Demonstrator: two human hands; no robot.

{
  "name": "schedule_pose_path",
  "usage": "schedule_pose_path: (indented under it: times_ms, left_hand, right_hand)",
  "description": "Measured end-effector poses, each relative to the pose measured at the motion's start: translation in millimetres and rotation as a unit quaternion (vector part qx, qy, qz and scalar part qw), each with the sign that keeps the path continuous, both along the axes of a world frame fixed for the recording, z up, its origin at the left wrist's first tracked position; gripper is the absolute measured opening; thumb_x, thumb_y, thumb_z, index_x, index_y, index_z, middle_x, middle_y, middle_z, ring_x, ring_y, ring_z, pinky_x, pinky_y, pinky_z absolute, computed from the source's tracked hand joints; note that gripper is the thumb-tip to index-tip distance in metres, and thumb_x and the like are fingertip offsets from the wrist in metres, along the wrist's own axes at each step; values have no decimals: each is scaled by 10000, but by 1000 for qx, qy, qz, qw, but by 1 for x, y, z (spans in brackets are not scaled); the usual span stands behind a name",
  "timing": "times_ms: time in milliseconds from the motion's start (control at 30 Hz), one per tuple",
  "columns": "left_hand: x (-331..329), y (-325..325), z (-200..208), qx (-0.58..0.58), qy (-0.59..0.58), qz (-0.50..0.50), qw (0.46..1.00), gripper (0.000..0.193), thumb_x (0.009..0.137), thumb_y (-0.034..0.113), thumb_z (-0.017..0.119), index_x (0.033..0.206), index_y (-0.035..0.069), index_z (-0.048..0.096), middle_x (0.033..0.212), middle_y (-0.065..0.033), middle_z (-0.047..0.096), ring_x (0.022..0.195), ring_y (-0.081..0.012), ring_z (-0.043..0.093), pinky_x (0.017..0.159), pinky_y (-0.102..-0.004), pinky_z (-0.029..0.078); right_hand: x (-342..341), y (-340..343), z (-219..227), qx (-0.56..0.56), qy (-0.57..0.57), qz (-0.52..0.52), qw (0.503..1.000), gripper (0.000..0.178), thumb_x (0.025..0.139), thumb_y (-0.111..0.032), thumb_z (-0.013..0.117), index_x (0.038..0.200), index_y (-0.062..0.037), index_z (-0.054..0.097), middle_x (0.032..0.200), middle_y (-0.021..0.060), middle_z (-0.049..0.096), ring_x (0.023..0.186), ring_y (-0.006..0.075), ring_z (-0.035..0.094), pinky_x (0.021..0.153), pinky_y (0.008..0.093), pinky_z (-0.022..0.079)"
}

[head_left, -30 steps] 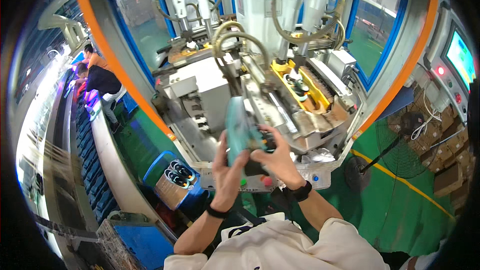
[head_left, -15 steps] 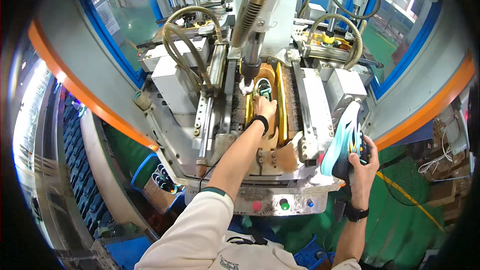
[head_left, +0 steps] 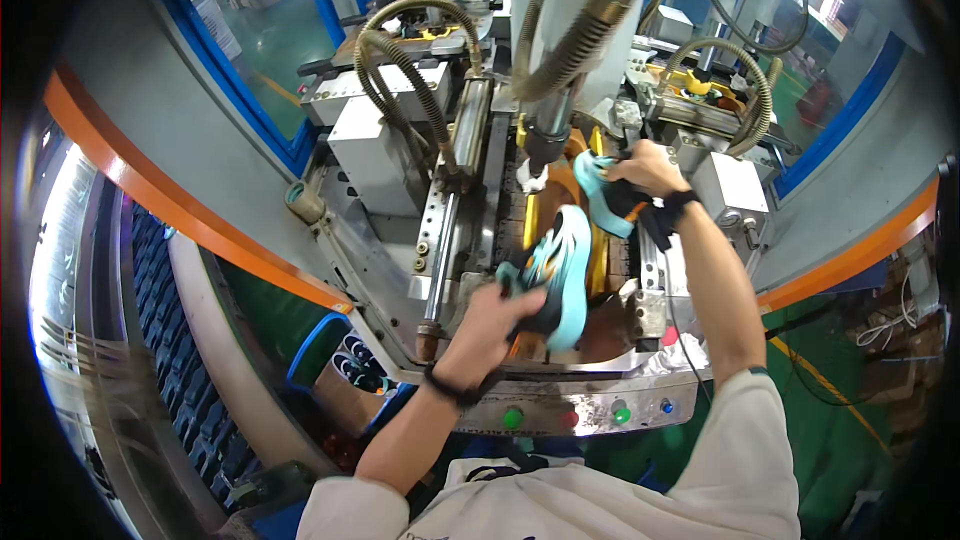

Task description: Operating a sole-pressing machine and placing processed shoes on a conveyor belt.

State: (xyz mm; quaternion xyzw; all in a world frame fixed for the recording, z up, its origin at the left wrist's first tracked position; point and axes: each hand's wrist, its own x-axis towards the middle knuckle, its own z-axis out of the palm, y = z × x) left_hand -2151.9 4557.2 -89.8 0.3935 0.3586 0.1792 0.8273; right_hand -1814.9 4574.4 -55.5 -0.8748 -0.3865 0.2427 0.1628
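Head view: left hand (head_left: 488, 332) grips a teal-soled shoe (head_left: 573, 275) by its dark rear part, thumb pressed over it, other fingers mostly hidden. Shoe is tilted, toe apparently away from the person, over the near part of a yellow-walled channel (head_left: 600, 265). Right hand (head_left: 650, 172) is closed on a second shoe (head_left: 598, 202) by the channel's right wall; contact with the wall cannot be told. White-tipped plunger (head_left: 546, 140) hangs just left of the second shoe. Control panel (head_left: 540, 412) lies below the hands. Judgement: good handling means firm grips, shoes kept from knocking together, soles clear of metal edges, fingers out from under the plunger, forearms off the panel.
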Motion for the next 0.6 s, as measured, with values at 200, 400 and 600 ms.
schedule_pose_path:
  times_ms: [200, 400, 600]
  left_hand:
    - [-160, -79, 52, 73, 130, 117, 982, 518, 784, 83, 740, 1259, -10, 554, 869, 7, 629, 580, -53, 501, 471, -213, 374]
    - [-235, -160, 48, 46, 124, 351, 927, 515, 826, -9, 645, 1318, -29, 495, 1133, -91, 635, 995, -167, 635, 877, -298, 522]
    - [-265, -236, -4, -35, 105, 486, 867, 373, 859, 44, 677, 1183, -90, 552, 1055, -85, 648, 905, -130, 641, 794, -268, 534]
  right_hand:
    - [-55, 78, -135, 136, -211, -54, 966, 313, 778, -178, 636, 1006, 24, 563, 947, 263, 683, 887, 417, 682, 806, 473, 554]
    - [-73, 93, -152, 36, -218, -17, 975, 660, 753, -213, 719, 1274, -7, 370, 1124, 208, 627, 1025, 361, 661, 831, 463, 562]
    - [-250, -91, -75, 238, -4, 262, 935, 99, 866, -87, 602, 903, 0, 631, 856, 185, 656, 774, 333, 652, 675, 427, 490]
